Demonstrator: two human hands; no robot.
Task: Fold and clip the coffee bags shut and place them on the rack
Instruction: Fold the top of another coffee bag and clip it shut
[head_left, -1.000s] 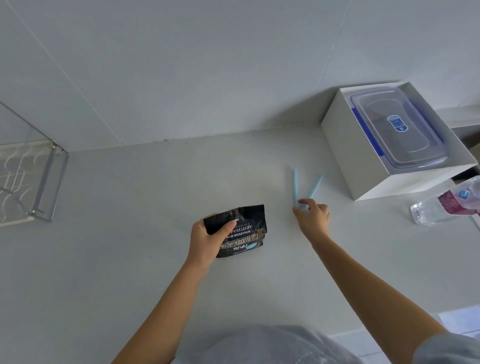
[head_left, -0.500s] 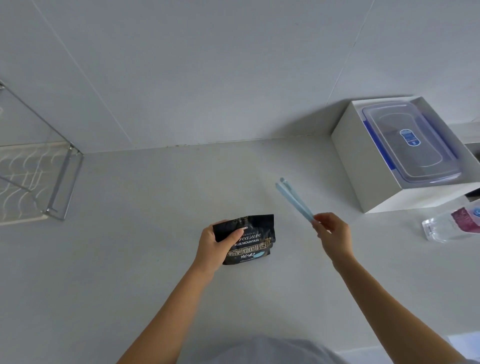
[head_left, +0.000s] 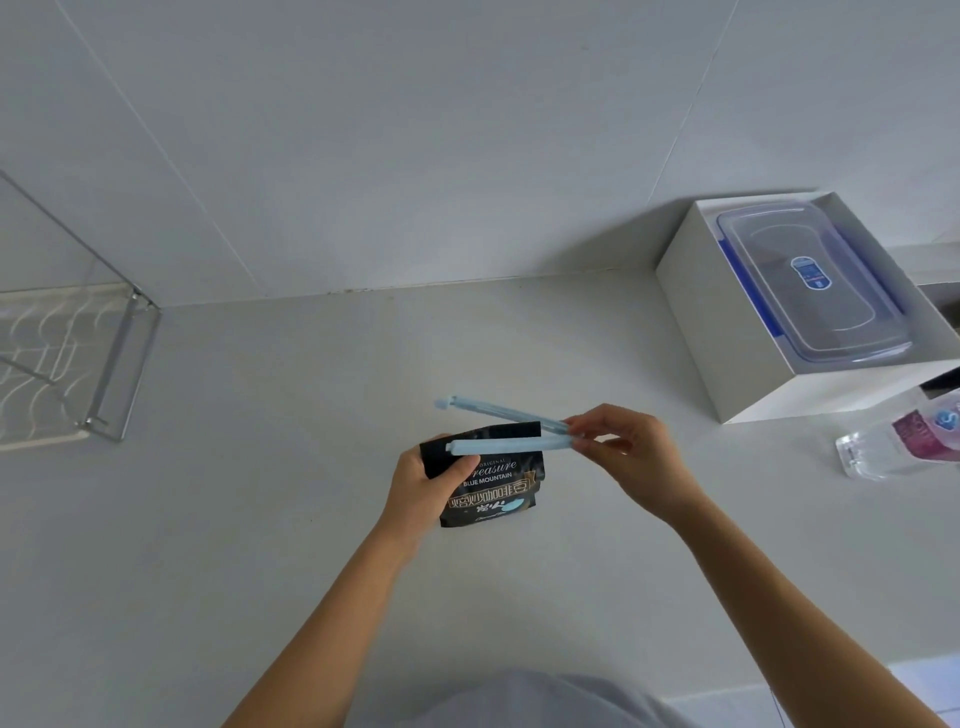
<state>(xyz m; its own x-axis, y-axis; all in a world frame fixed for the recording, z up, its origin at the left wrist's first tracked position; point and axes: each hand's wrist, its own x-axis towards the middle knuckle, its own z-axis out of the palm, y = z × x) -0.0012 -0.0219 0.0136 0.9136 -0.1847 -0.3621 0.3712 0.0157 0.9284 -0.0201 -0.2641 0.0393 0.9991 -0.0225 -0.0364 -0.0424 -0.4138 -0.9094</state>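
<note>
The left hand (head_left: 423, 480) grips a small black coffee bag (head_left: 491, 478) by its left edge, thumb across the front near the top, holding it upright just above a pale grey counter (head_left: 260, 467). The bag's top looks folded over into a flat band; gold and white lettering covers its front, along with a light blue mark low down.

The right hand (head_left: 631, 454) pinches the hinged end of a long light blue sealing clip (head_left: 506, 428) between thumb and fingertips. The clip is open in a narrow V — its lower bar lies across the front of the bag's top band, its far tip close to the left thumb, while the upper bar angles up and behind the bag's top edge, ending in a small knob off to the left. Both bare forearms reach in from the bottom of the view.

At the far left, a metal wire rack (head_left: 67, 364) stands on the counter, well apart from the bag. At the right, against the wall, sits an open white box (head_left: 727, 332) holding a clear plastic container with blue clasps (head_left: 810, 280). Near it, at the right edge, a clear plastic bottle with a purple label (head_left: 904, 441) lies on its side.
</note>
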